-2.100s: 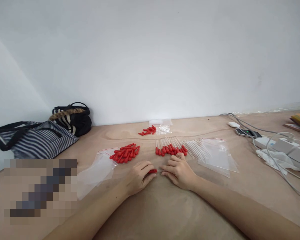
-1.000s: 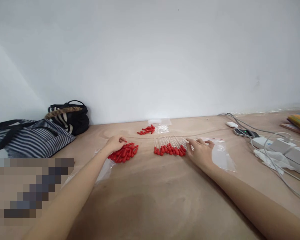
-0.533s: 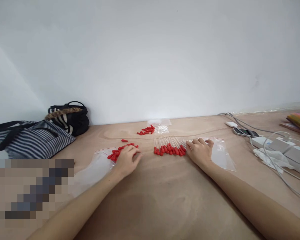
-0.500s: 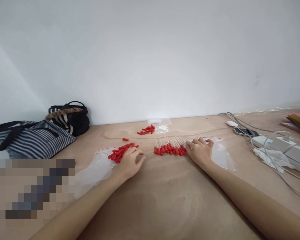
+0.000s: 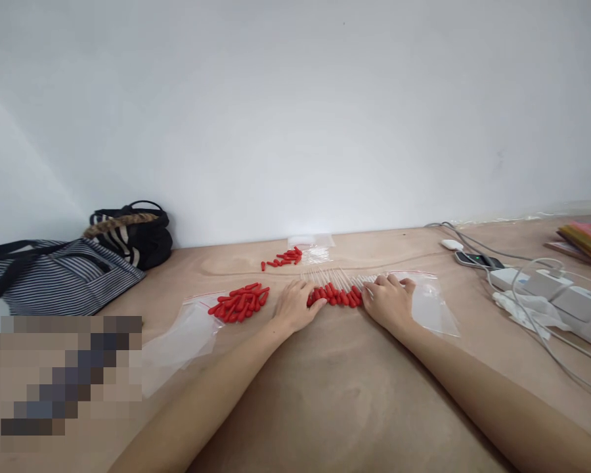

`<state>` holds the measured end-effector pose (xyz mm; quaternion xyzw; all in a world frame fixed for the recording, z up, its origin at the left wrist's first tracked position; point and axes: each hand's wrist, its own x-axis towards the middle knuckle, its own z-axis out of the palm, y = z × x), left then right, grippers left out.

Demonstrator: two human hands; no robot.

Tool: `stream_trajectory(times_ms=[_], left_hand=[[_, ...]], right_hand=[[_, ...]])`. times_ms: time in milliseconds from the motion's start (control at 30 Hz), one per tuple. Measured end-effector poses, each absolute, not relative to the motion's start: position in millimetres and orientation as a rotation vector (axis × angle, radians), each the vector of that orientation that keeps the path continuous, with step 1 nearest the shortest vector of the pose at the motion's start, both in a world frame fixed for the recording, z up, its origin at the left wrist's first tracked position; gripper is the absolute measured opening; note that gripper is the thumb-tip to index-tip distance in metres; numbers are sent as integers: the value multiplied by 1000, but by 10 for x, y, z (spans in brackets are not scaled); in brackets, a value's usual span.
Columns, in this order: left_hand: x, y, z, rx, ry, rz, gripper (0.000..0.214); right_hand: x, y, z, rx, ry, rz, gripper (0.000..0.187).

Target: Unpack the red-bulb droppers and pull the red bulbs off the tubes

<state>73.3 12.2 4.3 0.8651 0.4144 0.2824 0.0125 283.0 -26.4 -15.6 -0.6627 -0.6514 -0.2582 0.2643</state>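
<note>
A row of droppers with red bulbs (image 5: 342, 297) and thin clear tubes (image 5: 332, 277) lies between my two hands. My left hand (image 5: 295, 307) rests at the row's left end, thumb apart from the bent fingers and touching the bulbs. At the other end, my right hand (image 5: 390, 301) lies over a bunch of clear tubes (image 5: 367, 281) with its fingers loosely bent and apart; its thumb is partly hidden. Left of my left hand is a pile of loose red bulbs (image 5: 239, 303).
Clear plastic bags (image 5: 184, 338) lie left, and another bag (image 5: 433, 305) is beside my right hand. Smaller red bulbs (image 5: 288, 257) and a small bag (image 5: 318, 246) sit near the wall. Chargers and cables (image 5: 546, 289) lie right, a striped bag (image 5: 73, 276) left.
My left hand has moved right from the pile of loose bulbs to the left end of the dropper row. The stray bulb lies farther right, near the small back pile. My right hand stays put.
</note>
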Motion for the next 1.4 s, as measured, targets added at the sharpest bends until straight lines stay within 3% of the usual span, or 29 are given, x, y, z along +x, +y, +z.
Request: stream_trajectory(times_ms=[167,367,500,633,833,1000,1200,1400], left_hand=[[747,108,44,2699,1256,948,9],[623,34,159,2495,1430,1279,17],[409,-182,200,2323,1299,1426,17],[265,-527,133,2329,1149,1193,16],[58,-417,282,2434,939,772,23],[-490,553,599,2360,1636,516,27],[-827,1041,560,2200,1731,255,16],[-913,1011,572,2184,1855,351,17]], right_hand=[[2811,-262,-152,-1727,-1735,-728,29],[2736,-324,-96,-1503,-1719,-728,21],[2588,-438,-38,-1261,-1848,-697,22],[2415,-552,-6,-1046,-2026,-694,35],[2345,-575,-38,-834,-2205,-609,23],[2357,-548,-68,-834,-2194,-567,20],[2360,-540,-101,-869,-2186,-513,20],[2382,-550,-109,-900,-2197,-487,19]])
